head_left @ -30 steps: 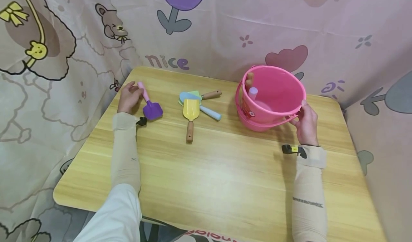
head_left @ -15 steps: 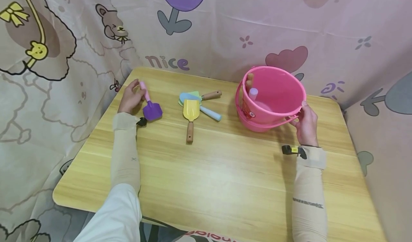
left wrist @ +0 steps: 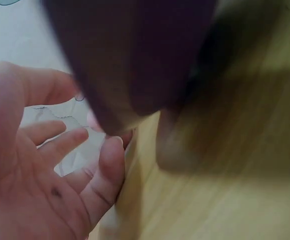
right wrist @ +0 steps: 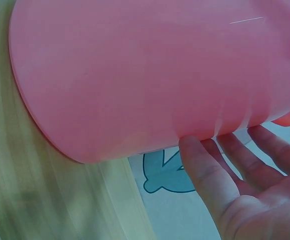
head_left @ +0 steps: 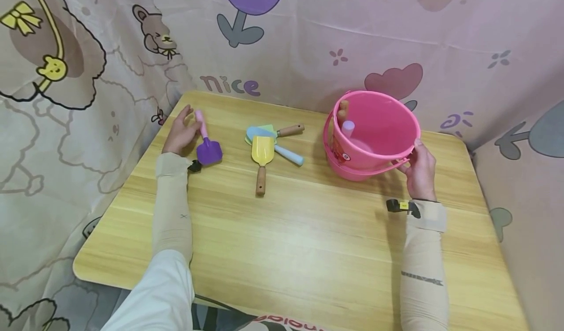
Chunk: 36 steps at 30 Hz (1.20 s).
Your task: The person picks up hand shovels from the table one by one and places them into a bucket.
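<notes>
At the table's left, my left hand (head_left: 180, 134) is beside the light-purple handle of a small purple toy shovel (head_left: 209, 152) that lies blade toward me. The left wrist view shows this hand's fingers spread and loosely bent, with the blurred shovel (left wrist: 135, 55) in front of them. On the right stands a pink toy bucket (head_left: 363, 167), slightly tilted, its handle hanging down the near side. My right hand (head_left: 421, 167) touches the bucket's right side near the rim; in the right wrist view its extended fingertips rest against the pink wall (right wrist: 135, 75).
Mid-table, a yellow shovel (head_left: 262, 150) with a wooden handle lies against a blue shovel (head_left: 288, 154) and a green tool with a wooden handle (head_left: 291, 129). Inside the bucket show a light-purple handle (head_left: 347, 128) and brown knobbed ends (head_left: 342, 111). Printed curtains (head_left: 308, 42) border the table (head_left: 308, 252).
The purple shovel's handle end has swung slightly right, and my left hand's fingers have shifted a little up and straightened beside it. My right hand and the bucket stay put.
</notes>
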Tool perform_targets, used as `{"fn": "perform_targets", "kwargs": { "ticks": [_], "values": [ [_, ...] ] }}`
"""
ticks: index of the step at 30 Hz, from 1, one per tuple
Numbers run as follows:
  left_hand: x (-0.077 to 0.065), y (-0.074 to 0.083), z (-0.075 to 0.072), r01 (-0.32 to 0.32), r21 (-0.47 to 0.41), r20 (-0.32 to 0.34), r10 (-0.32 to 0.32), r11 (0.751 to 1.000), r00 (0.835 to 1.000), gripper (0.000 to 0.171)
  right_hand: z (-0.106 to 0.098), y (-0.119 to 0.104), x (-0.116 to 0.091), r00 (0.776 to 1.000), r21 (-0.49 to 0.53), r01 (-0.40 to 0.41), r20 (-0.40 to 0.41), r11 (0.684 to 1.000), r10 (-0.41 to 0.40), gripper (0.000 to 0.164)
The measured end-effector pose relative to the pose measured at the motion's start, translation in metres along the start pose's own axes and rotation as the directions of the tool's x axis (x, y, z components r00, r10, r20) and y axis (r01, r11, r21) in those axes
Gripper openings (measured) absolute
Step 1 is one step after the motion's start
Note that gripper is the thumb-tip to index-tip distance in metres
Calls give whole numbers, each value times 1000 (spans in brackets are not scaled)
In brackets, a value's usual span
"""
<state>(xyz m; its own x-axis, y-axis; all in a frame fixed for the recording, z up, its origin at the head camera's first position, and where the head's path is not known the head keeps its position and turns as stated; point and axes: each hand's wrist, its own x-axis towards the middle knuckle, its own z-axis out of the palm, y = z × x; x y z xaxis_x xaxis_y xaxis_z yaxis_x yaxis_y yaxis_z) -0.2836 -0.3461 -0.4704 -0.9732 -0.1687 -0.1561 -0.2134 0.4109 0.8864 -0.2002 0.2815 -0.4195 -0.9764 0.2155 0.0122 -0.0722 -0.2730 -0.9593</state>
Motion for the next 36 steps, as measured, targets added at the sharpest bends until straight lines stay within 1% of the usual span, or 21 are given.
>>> {"fn": "perform_targets", "kwargs": {
  "ticks": [3,6,9,13,16,20,22,26,31,33,36],
  "values": [
    [1,0,1,-4,-19,20,4,1000,1000,78,0,0,0,1000,2,-5,-2,1000,5,52],
    [2,1,2,-21,-9,32,21,1000,999,78,0,0,0,1000,6,-6,-3,1000,6,52],
    [3,1,2,-42,7,44,42,999,998,78,0,0,0,1000,18,-9,-8,1000,9,52],
    [4,1,1,-64,61,56,61,996,997,79,1,1,0,1000,26,-14,-12,1000,14,52],
    [4,0,1,-84,91,48,80,992,996,79,2,1,0,1000,23,-10,-16,1000,10,51],
    [5,-2,2,-125,138,3,125,983,992,77,2,1,0,1000,20,-5,-20,1000,5,51],
    [5,-3,1,-132,165,-22,137,977,990,76,2,1,0,1000,15,-6,-19,1000,6,51],
    [1,-3,-1,-105,206,-49,118,973,992,76,3,1,0,1000,17,-10,-16,1000,11,51],
    [-2,-3,-6,-67,245,-51,82,967,995,74,3,0,1,1000,61,-9,-25,998,11,49],
    [-2,-3,-9,-59,244,-48,73,968,996,73,4,-1,1,999,74,-9,-32,997,12,48],
    [-6,-3,-11,-30,210,-54,42,977,998,69,4,0,0,999,68,-13,-36,998,15,47]
  ]
}}
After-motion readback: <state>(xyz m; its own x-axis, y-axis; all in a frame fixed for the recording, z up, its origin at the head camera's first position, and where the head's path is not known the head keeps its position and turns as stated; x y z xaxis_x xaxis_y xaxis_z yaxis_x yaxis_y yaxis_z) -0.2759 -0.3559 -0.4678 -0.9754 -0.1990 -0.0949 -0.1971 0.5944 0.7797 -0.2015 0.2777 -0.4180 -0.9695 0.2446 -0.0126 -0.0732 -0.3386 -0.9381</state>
